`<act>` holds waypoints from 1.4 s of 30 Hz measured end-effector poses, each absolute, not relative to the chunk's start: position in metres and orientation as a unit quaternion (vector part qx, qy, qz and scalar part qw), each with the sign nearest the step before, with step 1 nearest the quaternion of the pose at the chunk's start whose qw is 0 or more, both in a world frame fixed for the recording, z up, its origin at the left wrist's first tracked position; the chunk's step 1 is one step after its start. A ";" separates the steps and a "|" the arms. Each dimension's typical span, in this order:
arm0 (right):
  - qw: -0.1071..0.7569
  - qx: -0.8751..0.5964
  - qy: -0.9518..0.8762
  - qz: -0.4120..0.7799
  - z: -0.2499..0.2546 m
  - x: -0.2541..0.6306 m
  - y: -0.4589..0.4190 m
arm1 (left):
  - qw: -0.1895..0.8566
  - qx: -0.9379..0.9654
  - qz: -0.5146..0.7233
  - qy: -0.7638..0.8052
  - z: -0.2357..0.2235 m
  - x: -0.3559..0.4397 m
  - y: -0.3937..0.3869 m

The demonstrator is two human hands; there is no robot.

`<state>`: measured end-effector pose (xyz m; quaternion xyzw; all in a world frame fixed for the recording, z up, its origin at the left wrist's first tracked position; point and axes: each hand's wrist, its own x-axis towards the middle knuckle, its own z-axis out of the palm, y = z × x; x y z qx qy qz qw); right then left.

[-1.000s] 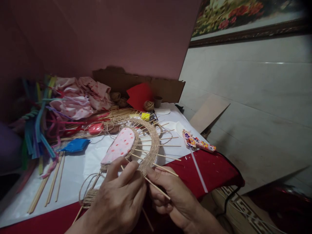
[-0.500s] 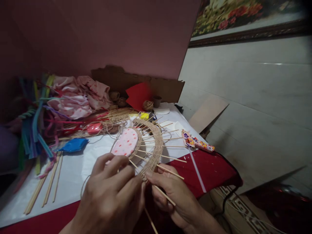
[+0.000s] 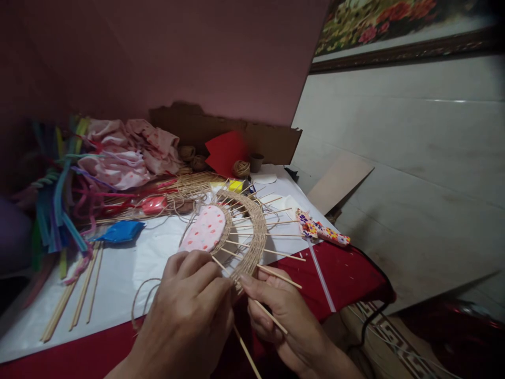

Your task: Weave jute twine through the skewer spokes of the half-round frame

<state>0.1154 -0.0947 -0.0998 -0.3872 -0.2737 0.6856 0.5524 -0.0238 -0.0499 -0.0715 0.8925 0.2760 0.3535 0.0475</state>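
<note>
A half-round piece of weaving fans out over the table, with thin wooden sticks (image 3: pixel 284 256) radiating from an oval pad (image 3: pixel 205 229) in pink fabric with red dots. Across the sticks runs a woven twine band (image 3: pixel 258 231). My right hand (image 3: pixel 282 310) pinches the near end of this band, thumb on top, with sticks passing between and beside its fingers. Close to the same end, my left hand (image 3: pixel 187 310) is closed with its back to me. A loop of twine (image 3: pixel 144 300) runs behind it; its fingertips are hidden, but it appears to grip that twine.
Loose sticks (image 3: pixel 81 297) and a blue packet (image 3: pixel 120 231) lie at left, beside colourful pipe cleaners (image 3: pixel 59 205). Dotted fabric (image 3: pixel 130 150), red sheets (image 3: pixel 226 152) and a twine ball (image 3: pixel 241 169) are behind. A flower-patterned piece (image 3: pixel 321 230) lies at right near the table edge.
The twine loop left of my left hand has become larger and more visible. My left hand's fingers have drawn slightly closer together. My right hand keeps its pinch on the band.
</note>
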 end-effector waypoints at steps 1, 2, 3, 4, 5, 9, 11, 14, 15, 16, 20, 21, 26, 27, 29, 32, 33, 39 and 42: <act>0.553 -0.386 -0.273 0.687 -0.100 0.115 -0.095 | 0.062 0.893 0.352 0.275 -0.072 -0.024 -0.050; 0.553 -0.384 -0.272 0.688 -0.101 0.116 -0.094 | 0.077 0.894 0.347 0.273 -0.072 -0.024 -0.050; 0.554 -0.383 -0.270 0.689 -0.101 0.116 -0.093 | 0.090 0.896 0.340 0.272 -0.072 -0.024 -0.051; 0.554 -0.381 -0.267 0.690 -0.101 0.116 -0.093 | 0.099 0.898 0.332 0.269 -0.072 -0.025 -0.051; 0.554 -0.378 -0.265 0.692 -0.101 0.116 -0.092 | 0.103 0.900 0.328 0.269 -0.072 -0.026 -0.051; 0.559 -0.370 -0.254 0.697 -0.098 0.117 -0.090 | 0.049 0.890 0.351 0.285 -0.071 -0.028 -0.049; 0.559 -0.368 -0.256 0.697 -0.097 0.117 -0.091 | 0.022 0.888 0.347 0.300 -0.071 -0.028 -0.048; 0.562 -0.367 -0.256 0.696 -0.097 0.116 -0.091 | 0.021 0.894 0.319 0.313 -0.072 -0.025 -0.047; 0.563 -0.368 -0.256 0.694 -0.097 0.116 -0.091 | 0.022 0.895 0.314 0.316 -0.073 -0.024 -0.047; 0.562 -0.370 -0.256 0.694 -0.097 0.116 -0.091 | 0.023 0.895 0.313 0.317 -0.073 -0.022 -0.047; 0.556 -0.375 -0.260 0.695 -0.098 0.117 -0.091 | 0.028 0.890 0.321 0.323 -0.075 -0.020 -0.046; 0.555 -0.375 -0.260 0.696 -0.098 0.117 -0.091 | 0.030 0.889 0.321 0.324 -0.075 -0.020 -0.045; 0.549 -0.384 -0.263 0.695 -0.097 0.117 -0.092 | 0.028 0.889 0.322 0.325 -0.075 -0.021 -0.045; 0.548 -0.385 -0.263 0.694 -0.097 0.117 -0.092 | 0.026 0.889 0.322 0.324 -0.075 -0.021 -0.045; 0.549 -0.387 -0.263 0.692 -0.097 0.117 -0.092 | 0.024 0.890 0.323 0.321 -0.075 -0.021 -0.045; 0.548 -0.384 -0.264 0.695 -0.097 0.117 -0.093 | 0.024 0.890 0.324 0.321 -0.075 -0.022 -0.046; 0.549 -0.382 -0.264 0.695 -0.097 0.117 -0.093 | 0.022 0.889 0.324 0.322 -0.075 -0.022 -0.046; 0.550 -0.387 -0.264 0.691 -0.096 0.116 -0.092 | 0.028 0.885 0.332 0.324 -0.074 -0.022 -0.047; 0.551 -0.388 -0.264 0.690 -0.096 0.115 -0.092 | 0.026 0.888 0.328 0.322 -0.074 -0.022 -0.046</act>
